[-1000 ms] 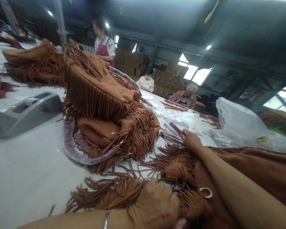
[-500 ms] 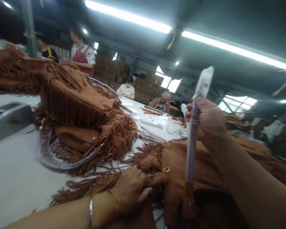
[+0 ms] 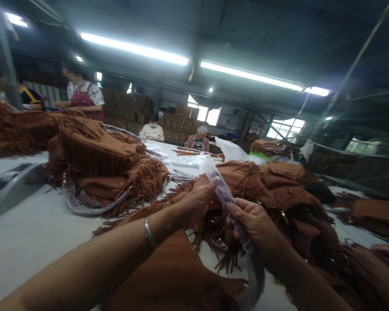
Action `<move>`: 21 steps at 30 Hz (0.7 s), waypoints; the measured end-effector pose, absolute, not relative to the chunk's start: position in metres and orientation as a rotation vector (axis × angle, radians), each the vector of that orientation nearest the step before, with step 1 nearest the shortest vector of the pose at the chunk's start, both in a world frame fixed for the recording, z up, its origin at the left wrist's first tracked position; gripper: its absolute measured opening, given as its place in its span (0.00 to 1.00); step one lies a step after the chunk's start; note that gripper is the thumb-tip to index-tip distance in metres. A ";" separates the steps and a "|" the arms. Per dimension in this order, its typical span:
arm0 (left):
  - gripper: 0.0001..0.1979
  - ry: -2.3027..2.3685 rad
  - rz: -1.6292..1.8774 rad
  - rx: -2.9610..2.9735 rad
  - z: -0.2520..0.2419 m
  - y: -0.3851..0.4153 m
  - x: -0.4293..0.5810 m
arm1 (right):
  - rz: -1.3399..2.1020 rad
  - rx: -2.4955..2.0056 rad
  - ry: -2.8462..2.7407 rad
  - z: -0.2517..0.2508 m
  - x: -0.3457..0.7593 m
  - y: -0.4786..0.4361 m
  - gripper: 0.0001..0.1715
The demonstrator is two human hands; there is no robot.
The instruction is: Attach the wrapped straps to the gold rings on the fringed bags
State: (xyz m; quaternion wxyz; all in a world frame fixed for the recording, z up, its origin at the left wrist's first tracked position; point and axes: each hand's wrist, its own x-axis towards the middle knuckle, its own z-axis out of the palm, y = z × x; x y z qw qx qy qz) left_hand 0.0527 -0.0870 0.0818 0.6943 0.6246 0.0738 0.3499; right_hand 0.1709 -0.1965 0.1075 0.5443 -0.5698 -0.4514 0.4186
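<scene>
Both hands are on a bag handle (image 3: 253, 259) wrapped in clear plastic film, which curves up from the lower right. My left hand (image 3: 197, 198), with a silver bangle at the wrist, pinches near the loose upper end of the plastic film (image 3: 215, 172). Lower down, my right hand (image 3: 251, 220) is closed around the wrapped handle, thumb on top. Beneath my left forearm lies a brown suede bag (image 3: 162, 272). Fringe hangs out beside it, below my hands. The lower end of the handle runs to that bag's edge.
Fringed brown bags (image 3: 97, 147) are piled at left beside a grey tape dispenser (image 3: 16, 185). More brown bags (image 3: 278, 185) lie at right. Brown strips (image 3: 191, 152) and white plastic pieces lie farther along the white table (image 3: 65, 246). Several people work beyond it, before stacked cartons (image 3: 126, 106).
My right hand has come down with the wrapped handle, which was held upright. My left hand has left the brown suede and fringe and risen to the handle's plastic end. The view has shifted right.
</scene>
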 end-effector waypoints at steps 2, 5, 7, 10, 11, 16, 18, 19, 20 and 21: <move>0.19 0.109 0.713 1.099 0.104 -0.115 0.071 | 0.961 -1.336 -1.116 0.113 0.172 -0.208 0.21; 0.12 0.165 0.841 0.870 0.124 -0.136 0.091 | 0.989 -1.281 -1.159 0.111 0.177 -0.232 0.21; 0.12 0.177 0.935 0.826 0.134 -0.138 0.098 | 1.043 -1.280 -1.189 0.103 0.182 -0.252 0.20; 0.12 0.102 0.942 0.832 0.146 -0.138 0.105 | 1.060 -1.368 -1.170 0.093 0.191 -0.277 0.22; 0.13 0.063 0.926 0.836 0.149 -0.141 0.108 | 1.049 -1.398 -1.154 0.092 0.193 -0.283 0.23; 0.15 -0.008 0.771 0.886 0.137 -0.180 0.122 | 0.935 -1.423 -1.084 0.099 0.196 -0.296 0.26; 0.18 0.015 0.662 0.907 0.121 -0.198 0.126 | 0.911 -1.427 -1.052 0.099 0.196 -0.300 0.27; 0.20 0.027 0.618 0.911 0.113 -0.205 0.127 | 0.905 -1.440 -1.052 0.098 0.196 -0.302 0.27; 0.21 0.039 0.589 0.920 0.105 -0.211 0.128 | 0.896 -1.464 -1.063 0.095 0.197 -0.305 0.26; 0.23 0.049 0.571 0.935 0.099 -0.214 0.129 | 0.887 -1.496 -1.081 0.092 0.199 -0.308 0.26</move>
